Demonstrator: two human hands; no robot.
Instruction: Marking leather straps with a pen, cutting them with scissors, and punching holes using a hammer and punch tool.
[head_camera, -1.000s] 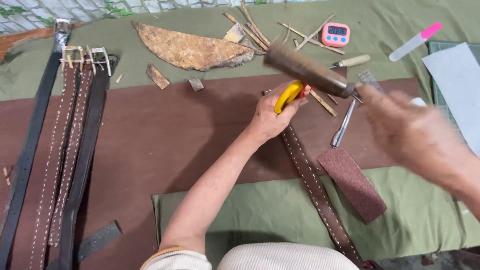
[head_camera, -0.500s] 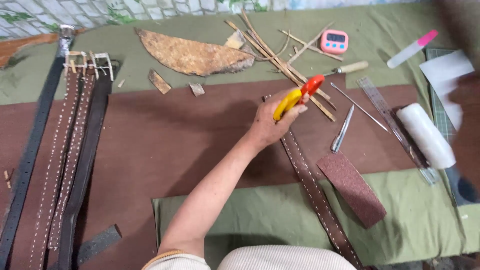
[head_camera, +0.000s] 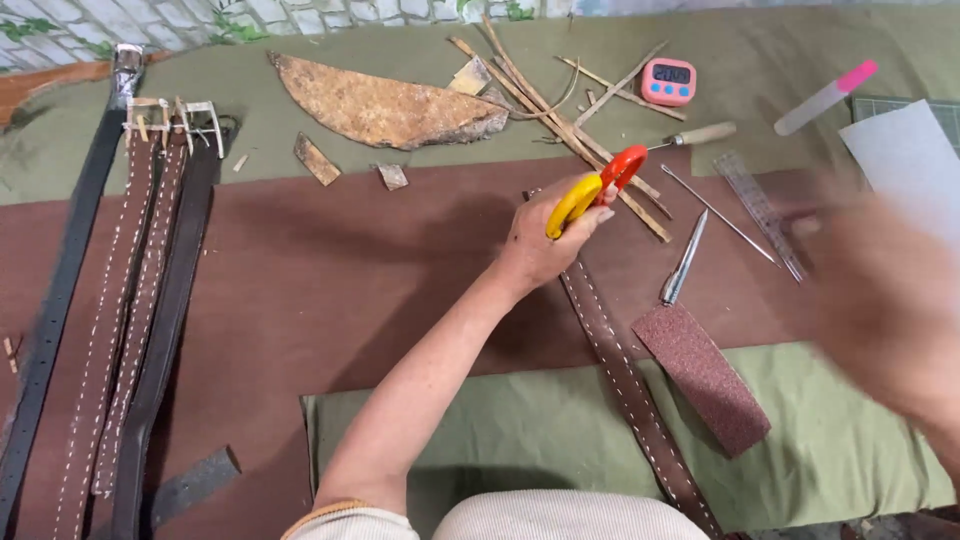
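Left hand (head_camera: 540, 235): closed round yellow-and-red-handled scissors (head_camera: 592, 187), resting on brown stitched leather strap (head_camera: 625, 385) mid-bench. Right hand (head_camera: 890, 300): blurred, grip unreadable. Step: readying a cut; alignment needed.

Desk (head_camera: 330, 290) lying under green cloth (head_camera: 860, 460) and brown leather sheet (head_camera: 340, 250). Finished belts (head_camera: 130, 300) lying side by side at left, buckles (head_camera: 175, 115) pointing away. Stitched strap (head_camera: 620, 380) running diagonally across centre, sanding block (head_camera: 705, 375) sitting just beside it. Curved leather offcut (head_camera: 385, 105) resting on cloth at far edge, thin strips (head_camera: 560, 120) scattering near it. Pink timer (head_camera: 668, 82), awl (head_camera: 690, 135), metal ruler (head_camera: 760, 210), pen-like tool (head_camera: 685, 262), white paper (head_camera: 905, 165) lying at right.
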